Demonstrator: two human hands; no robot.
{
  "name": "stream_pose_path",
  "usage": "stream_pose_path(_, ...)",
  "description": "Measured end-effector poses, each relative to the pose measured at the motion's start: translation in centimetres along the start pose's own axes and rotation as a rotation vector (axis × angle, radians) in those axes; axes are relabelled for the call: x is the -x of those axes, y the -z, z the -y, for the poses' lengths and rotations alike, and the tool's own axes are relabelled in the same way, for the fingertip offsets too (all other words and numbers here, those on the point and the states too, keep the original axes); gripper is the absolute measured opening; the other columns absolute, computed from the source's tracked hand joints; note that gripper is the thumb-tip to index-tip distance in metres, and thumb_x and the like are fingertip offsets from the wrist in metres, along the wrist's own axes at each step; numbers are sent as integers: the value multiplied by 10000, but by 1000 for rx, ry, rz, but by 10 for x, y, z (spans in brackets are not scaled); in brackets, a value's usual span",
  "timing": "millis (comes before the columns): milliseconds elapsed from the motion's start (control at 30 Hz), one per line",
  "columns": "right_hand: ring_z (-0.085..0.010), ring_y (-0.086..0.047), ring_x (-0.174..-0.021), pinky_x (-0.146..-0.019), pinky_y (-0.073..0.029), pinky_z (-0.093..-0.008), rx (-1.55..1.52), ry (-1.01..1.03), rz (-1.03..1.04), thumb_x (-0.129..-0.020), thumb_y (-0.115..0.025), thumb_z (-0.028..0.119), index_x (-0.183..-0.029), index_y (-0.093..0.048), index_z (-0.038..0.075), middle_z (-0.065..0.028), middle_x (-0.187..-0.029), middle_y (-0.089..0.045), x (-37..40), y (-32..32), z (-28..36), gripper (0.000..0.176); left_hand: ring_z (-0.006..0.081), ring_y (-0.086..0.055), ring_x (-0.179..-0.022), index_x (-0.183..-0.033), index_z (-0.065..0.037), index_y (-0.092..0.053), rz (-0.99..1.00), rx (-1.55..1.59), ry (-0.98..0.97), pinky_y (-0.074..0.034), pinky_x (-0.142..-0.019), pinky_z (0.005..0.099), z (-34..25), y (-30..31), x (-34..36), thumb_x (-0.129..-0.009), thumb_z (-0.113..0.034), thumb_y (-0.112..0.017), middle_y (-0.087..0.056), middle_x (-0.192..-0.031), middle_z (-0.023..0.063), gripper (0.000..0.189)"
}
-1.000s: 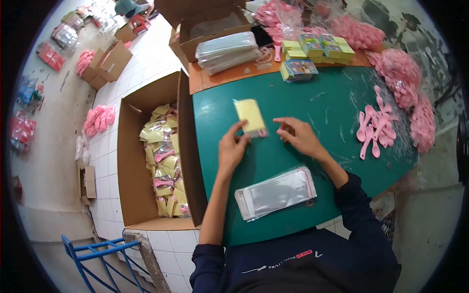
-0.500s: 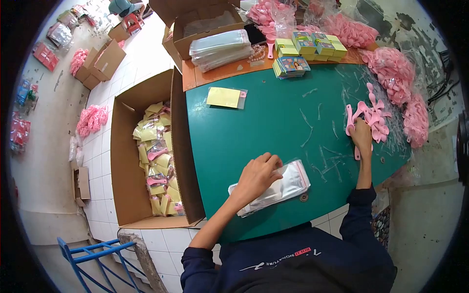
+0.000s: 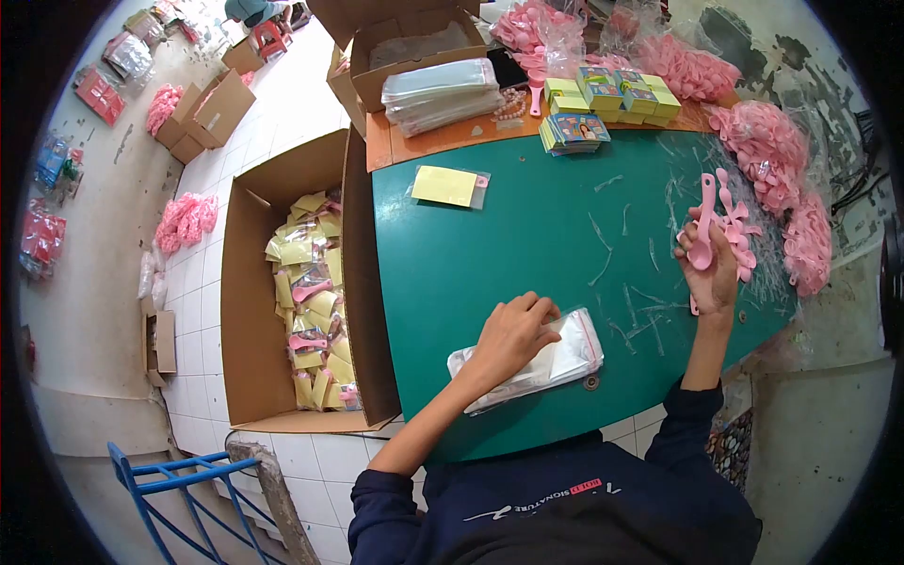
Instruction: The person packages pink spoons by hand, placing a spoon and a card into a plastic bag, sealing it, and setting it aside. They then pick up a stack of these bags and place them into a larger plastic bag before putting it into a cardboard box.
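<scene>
My right hand [image 3: 716, 282] is turned palm up at the right of the green table, its fingers closed around a pink spoon [image 3: 701, 247] whose handle points away from me. Right beside it lies a small pile of pink spoons [image 3: 740, 235]. Near the front edge, my left hand [image 3: 513, 337] rests on a stack of clear plastic bags [image 3: 576, 356]. Its fingers are bent and pinch the top bag; the fingertips are partly hidden. Farther back lies a bag with a yellow card [image 3: 444, 186] and a bit of pink inside.
To the left stands a tall carton [image 3: 240, 311] of bagged yellow cards and spoons. Along the back are plastic sleeves [image 3: 441, 94], card stacks [image 3: 576, 134] and bundled pink spoons [image 3: 763, 155]. Plastic strips litter the table [image 3: 490, 254]. A blue metal frame [image 3: 179, 476] is at lower left.
My right hand has come up from the pile, turned palm up and now holds a pink spoon. My left hand stays on the bags, its fingers shifted slightly. The whole view has shifted a little.
</scene>
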State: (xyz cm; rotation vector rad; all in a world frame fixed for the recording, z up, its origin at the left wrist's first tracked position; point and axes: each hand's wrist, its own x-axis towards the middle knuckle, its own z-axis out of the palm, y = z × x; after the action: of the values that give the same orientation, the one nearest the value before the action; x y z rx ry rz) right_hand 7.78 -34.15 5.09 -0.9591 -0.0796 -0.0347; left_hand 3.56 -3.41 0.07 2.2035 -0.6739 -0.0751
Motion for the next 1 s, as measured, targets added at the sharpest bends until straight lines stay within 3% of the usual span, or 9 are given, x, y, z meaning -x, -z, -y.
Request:
stream_pose_path(67,-150,-509,-828,-752,-428,-261,32,7,71,-922,-497,178,-1194,-487,-16,-60,-880,-527,1,2,-8,334,237,-615,-779,-891,-66,-594,-6,56,20,-451,-698,357,0,-1,-2,-756,-201,-696,-601,-832,83,217)
stream_pose_path(167,-129,-510,-834,-770,-418,-245,437,86,-123,-953,-466,234,-1099,-562,-22,-49,-880,-536,8,-29,-16,310,224,-618,-722,-839,-77,-603,-33,68,20,-439,-741,373,-1,3,-2,-764,-204,-689,-627,-788,57,171)
stream_pose_path(300,-100,-512,-873,-806,-410,-237,813,47,-60,-964,-437,222,-1062,-595,-8,-43,-900,-557,17,-68,-19,295,202,-623,-692,-814,-96,-624,-69,-13,-8,-429,-815,386,-2,8,1,-783,-217,-672,-658,-755,25,134)
stream_pose_path(333,-89,-534,-815,-758,-433,-224,948,44,-28,-938,-480,139,-1076,-581,2,-43,-881,-582,19,-74,-16,219,196,-625,-693,-814,-101,-629,-80,-34,-16,-427,-833,388,-2,8,2,-789,-223,-668,-664,-752,20,131)
stream_pose_path(533,-102,-611,-666,-570,-477,-239,714,-31,58,-832,-579,-13,-1149,-471,32,-63,-823,-614,40,-100,-32,338,187,-640,-730,-875,-118,-636,-89,-119,-53,-420,-883,381,2,4,10,-820,-233,-644,-677,-814,22,128)
stream_pose_path(633,-125,-633,-680,-575,-488,-262,1098,-159,169,-827,-584,7,-1134,-448,33,-86,-765,-609,44,-101,-32,336,211,-653,-775,-905,-93,-614,-100,-64,-50,-440,-878,402,-8,13,11,-829,-169,-635,-679,-887,39,110)
stream_pose_path(733,-137,-634,-641,-577,-489,-257,1231,-63,236,-829,-582,17,-1076,-479,7,-102,-736,-607,44,-92,-38,267,208,-666,-832,-910,-33,-554,-188,239,-58,-486,-839,375,-14,24,9,-847,-83,-610,-676,-946,87,98)
stream_pose_path(867,-129,-631,-639,-583,-494,-242,1163,-7,132,-857,-554,17,-1058,-520,-13,-93,-751,-606,44,-95,-31,206,155,-639,-905,-919,-9,-460,50,783,288,-515,-778,278,-11,39,12,-860,-35,-604,-674,-892,149,158)
stream_pose_path(1000,-121,-628,-659,-598,-504,-230,892,139,-23,-872,-548,9,-1062,-529,-28,-74,-764,-603,45,-110,-32,194,138,-642,-868,-976,-12,-472,60,815,378,-512,-751,269,-9,43,8,-839,-55,-643,-681,-856,135,224)
